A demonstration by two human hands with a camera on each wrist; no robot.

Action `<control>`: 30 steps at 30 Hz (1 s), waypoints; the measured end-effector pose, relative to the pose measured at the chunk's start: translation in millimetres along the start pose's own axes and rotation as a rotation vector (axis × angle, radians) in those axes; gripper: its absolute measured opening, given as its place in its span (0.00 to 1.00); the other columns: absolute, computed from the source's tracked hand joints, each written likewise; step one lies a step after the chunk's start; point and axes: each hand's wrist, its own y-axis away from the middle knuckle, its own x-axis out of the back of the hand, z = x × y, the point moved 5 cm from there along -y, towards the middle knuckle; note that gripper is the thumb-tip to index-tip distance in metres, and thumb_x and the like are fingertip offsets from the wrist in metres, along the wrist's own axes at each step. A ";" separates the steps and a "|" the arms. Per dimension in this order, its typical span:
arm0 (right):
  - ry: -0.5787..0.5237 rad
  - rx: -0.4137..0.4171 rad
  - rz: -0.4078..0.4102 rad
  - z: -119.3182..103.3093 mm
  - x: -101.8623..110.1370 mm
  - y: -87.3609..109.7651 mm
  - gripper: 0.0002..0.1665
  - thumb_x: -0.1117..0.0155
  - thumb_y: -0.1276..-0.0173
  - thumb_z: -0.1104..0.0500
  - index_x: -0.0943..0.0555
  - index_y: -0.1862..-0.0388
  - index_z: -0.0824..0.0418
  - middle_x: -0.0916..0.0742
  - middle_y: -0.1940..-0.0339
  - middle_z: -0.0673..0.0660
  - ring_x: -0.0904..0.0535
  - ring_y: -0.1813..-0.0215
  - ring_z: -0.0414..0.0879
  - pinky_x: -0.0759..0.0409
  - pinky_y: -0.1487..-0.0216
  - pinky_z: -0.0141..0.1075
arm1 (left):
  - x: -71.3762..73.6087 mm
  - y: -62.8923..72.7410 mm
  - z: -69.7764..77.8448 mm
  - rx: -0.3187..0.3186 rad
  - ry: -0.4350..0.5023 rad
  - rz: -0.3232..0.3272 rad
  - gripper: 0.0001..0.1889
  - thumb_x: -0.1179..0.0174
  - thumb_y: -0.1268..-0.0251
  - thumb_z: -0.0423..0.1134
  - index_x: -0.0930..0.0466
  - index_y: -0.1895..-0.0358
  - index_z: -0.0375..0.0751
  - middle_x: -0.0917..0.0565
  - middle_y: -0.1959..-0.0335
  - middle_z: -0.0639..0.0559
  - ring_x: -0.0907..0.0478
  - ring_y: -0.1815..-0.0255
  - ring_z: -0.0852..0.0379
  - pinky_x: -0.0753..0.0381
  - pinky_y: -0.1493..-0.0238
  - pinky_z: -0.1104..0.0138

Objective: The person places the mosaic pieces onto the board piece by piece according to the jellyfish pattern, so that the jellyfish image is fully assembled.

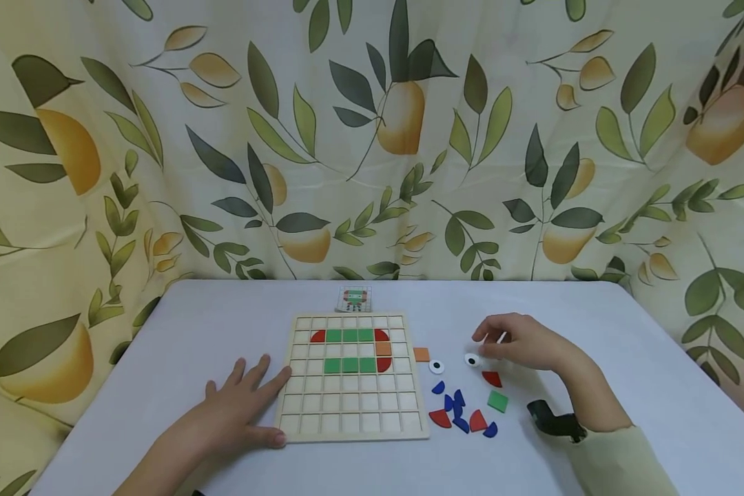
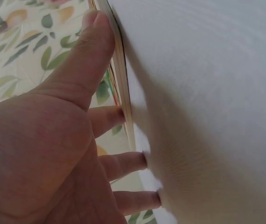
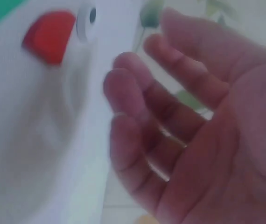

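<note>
The square wooden grid board with white cells (image 1: 313,417) lies flat in the middle of the white counter (image 1: 223,310), partly filled: an upper row of three green square tiles (image 1: 350,335) capped by a red quarter-round tile at each end (image 1: 318,336), an orange square tile (image 1: 383,348) below the right cap, then three more green squares and one red quarter-round. The two cells opposite that orange tile and lower red one hold nothing, so the layout seems unfinished on its left side, and all the lower rows show bare cells. Remaining loose to the right are another orange square (image 1: 421,355) at the board's edge, two white eye discs (image 1: 436,366), three red pieces (image 1: 440,419), a green square (image 1: 497,401) and several blue rounded pieces (image 1: 490,430). The left hand (image 1: 238,406) is spread, touching the board's left edge, its thumb at the near corner. The right hand (image 1: 523,341) hangs beside the farther eye disc, fingers loosely bent, with nothing visible in them. A small printed card (image 1: 354,299) sits just beyond the far edge, its figure too small to read fully. Free room stretches left and right; the patterned curtain (image 1: 359,207) bounds the back.
</note>
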 end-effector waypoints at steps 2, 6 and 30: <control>0.005 -0.056 -0.050 3.9 -1.4 1.8 0.11 0.29 0.36 0.55 0.17 0.56 0.56 0.18 0.66 0.52 0.25 0.62 0.48 0.23 0.64 0.39 | 0.2 1.3 -2.3 0.008 -0.001 -0.001 0.55 0.32 0.58 0.72 0.40 0.22 0.58 0.45 0.20 0.37 0.56 0.24 0.21 0.55 0.44 0.18; -0.006 -0.175 -0.162 11.1 -10.7 4.3 0.13 0.24 0.41 0.56 0.20 0.62 0.55 0.22 0.71 0.54 0.26 0.67 0.48 0.27 0.70 0.38 | 1.6 2.9 -3.4 0.010 0.007 -0.001 0.55 0.32 0.59 0.72 0.40 0.22 0.58 0.45 0.20 0.37 0.56 0.24 0.21 0.55 0.44 0.18; -0.340 0.172 -0.071 -32.3 -19.3 -12.5 0.15 0.36 0.31 0.63 0.20 0.47 0.67 0.18 0.58 0.62 0.18 0.59 0.56 0.14 0.63 0.42 | 4.2 4.2 -0.2 -0.010 0.031 -0.006 0.53 0.33 0.53 0.71 0.41 0.22 0.59 0.48 0.19 0.39 0.58 0.22 0.24 0.55 0.42 0.19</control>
